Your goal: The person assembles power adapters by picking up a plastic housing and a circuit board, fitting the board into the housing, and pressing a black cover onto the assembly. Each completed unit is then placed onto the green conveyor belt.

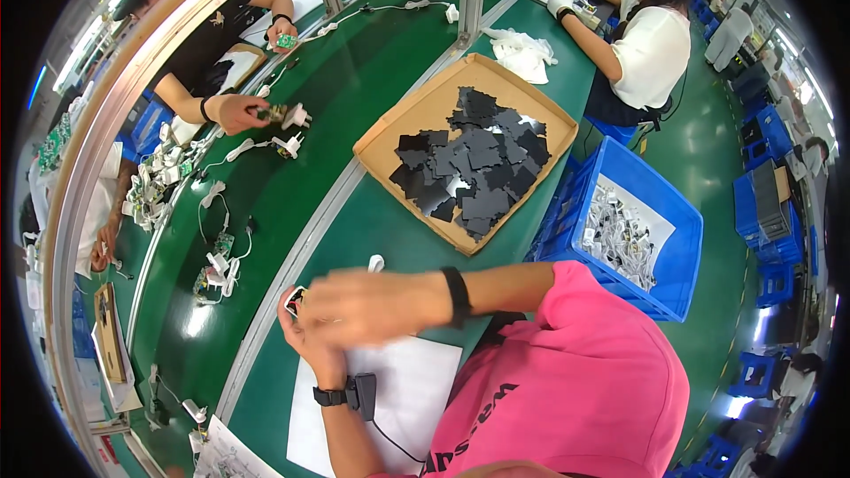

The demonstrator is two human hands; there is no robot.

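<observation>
My left hand point(316, 356) is closed around a small open white housing point(294, 302) with dark parts inside, low in the view. Over it reaches my right hand point(381, 308), smeared by motion, so its fingers cannot be made out. It covers part of the housing and of my left hand. On my left wrist a black strap carries a black box point(363, 396) with a cord. Both hands are above the green bench, beside a sheet of white paper point(425, 367). A small white piece point(377, 263) lies just beyond my right hand.
A cardboard tray point(376, 137) heaped with thin black sheets point(482, 164) lies ahead. To the right stands a blue crate point(686, 239) of white corded parts. On the left runs a green conveyor point(292, 186) with corded circuit boards point(217, 274). Other people work across it and at far right.
</observation>
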